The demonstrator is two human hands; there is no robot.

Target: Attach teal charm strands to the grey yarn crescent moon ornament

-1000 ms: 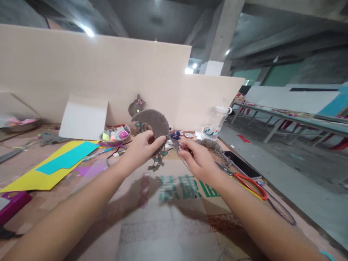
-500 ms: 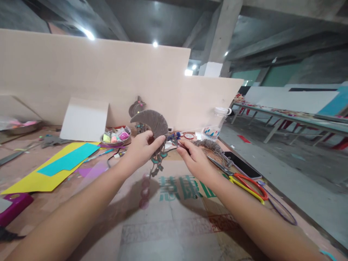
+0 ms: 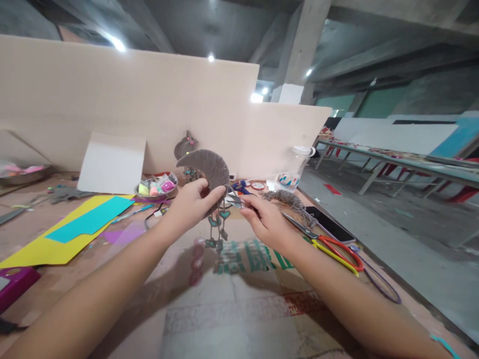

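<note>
1. Left hand (image 3: pixel 190 202) is closed on the grey yarn-wrapped crescent (image 3: pixel 207 167), with the thumb in front and the fingers behind its lower tip. The crescent is held upright above the table, in front of the person.
2. Right hand (image 3: pixel 265 222) pinches a small grey piece (image 3: pixel 235 199) between thumb and forefinger, just beside the crescent's lower tip. What the piece is cannot be told.
3. A string of small grey and teal heart shapes (image 3: pixel 219 224) hangs from the crescent, clear of the table.
4. Below both hands lies a flat brown cardboard sheet with green printed characters (image 3: pixel 254 249).
5. Right of the right hand lie scissors with red and yellow handles (image 3: pixel 337 247), a dark flat phone (image 3: pixel 329 224) and a loose bundle of grey yarn (image 3: pixel 288 199).
6. Left of the left hand stands a shallow metal bowl of coloured clay lumps (image 3: pixel 157 187). Further left, a teal paper sheet (image 3: pixel 90 219) lies on a yellow paper sheet (image 3: pixel 41 249).
7. A second grey crescent (image 3: pixel 185 147) and a white card (image 3: pixel 110 162) lean against the beige back board (image 3: pixel 112 89). A clear plastic jar with a white lid (image 3: pixel 295 172) stands at the table's far right corner.
</note>
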